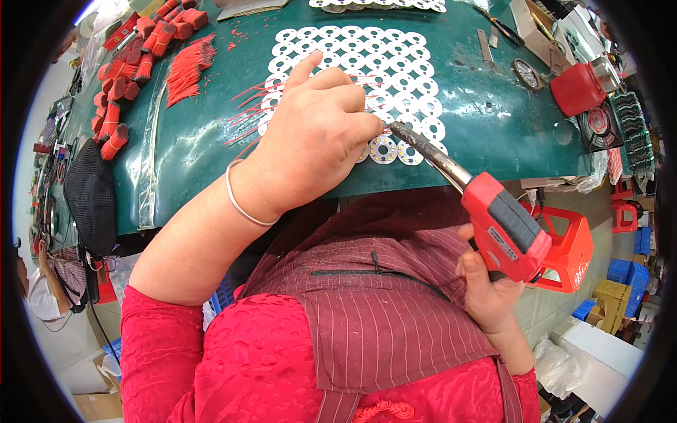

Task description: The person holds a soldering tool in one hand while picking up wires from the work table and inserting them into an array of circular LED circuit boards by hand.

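My left hand (317,130) reaches over a grid of white ring-shaped circuit boards (425,55) on a green-topped table. Its thumb and fingers are pinched together, with a short bit of red wire (386,130) showing at their tips. In my right hand (488,292) is a red and black soldering gun (504,225), gripped by its handle. The gun's dark tip meets the wire end beside my left fingertips, just above a front-row board with small yellow LEDs (374,150). Several thin red wires (245,116) stick out left of the grid, partly hidden by my left hand.
Bundles of red wire (111,120) line the left side, near a loose pile of cut red wires (189,70). At right stand a red bottle (578,90) and a small round tin (527,74). Tweezers (501,28) lie at the back; a red stool (570,247) stands below.
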Motion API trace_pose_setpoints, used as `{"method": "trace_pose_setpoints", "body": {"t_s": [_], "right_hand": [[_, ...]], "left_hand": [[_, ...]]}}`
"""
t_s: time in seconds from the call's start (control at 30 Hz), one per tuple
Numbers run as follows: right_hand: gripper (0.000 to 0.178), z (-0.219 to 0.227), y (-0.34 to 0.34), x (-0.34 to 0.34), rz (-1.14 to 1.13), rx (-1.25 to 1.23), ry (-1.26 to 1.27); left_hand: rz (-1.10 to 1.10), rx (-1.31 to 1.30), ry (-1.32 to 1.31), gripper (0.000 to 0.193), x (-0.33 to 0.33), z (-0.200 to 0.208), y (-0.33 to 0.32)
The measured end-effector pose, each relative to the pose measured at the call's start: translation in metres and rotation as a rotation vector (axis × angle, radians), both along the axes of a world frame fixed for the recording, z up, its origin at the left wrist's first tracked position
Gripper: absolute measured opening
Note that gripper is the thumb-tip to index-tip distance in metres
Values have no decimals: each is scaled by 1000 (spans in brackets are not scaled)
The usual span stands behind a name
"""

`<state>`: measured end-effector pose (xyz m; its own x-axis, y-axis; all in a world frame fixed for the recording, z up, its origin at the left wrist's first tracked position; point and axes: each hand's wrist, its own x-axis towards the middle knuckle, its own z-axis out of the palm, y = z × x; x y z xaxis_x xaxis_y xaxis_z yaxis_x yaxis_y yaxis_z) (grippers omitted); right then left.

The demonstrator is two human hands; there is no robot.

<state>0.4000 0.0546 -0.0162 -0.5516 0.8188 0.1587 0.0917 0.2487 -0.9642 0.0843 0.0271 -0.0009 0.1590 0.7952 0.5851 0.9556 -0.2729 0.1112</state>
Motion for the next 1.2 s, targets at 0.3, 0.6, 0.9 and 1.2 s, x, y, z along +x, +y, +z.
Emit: {"method": "trace_pose_setpoints", "body": {"t_s": [0.3,0.6,0.9,1.2], "right_hand": [[37,-3,2,3,28,32,29],[42,-3,2,3,35,-53,142],[41,-3,2,11,62,12,74],[36,-1,-4,17,74,-139,97]], "left_hand": [[6,-4,4,12,-1,-1,0],[-9,28,-19,13,0,0,0],[-6,16,-7,16,0,8,-9],[-22,71,-28,15,1,3,-14]]}}
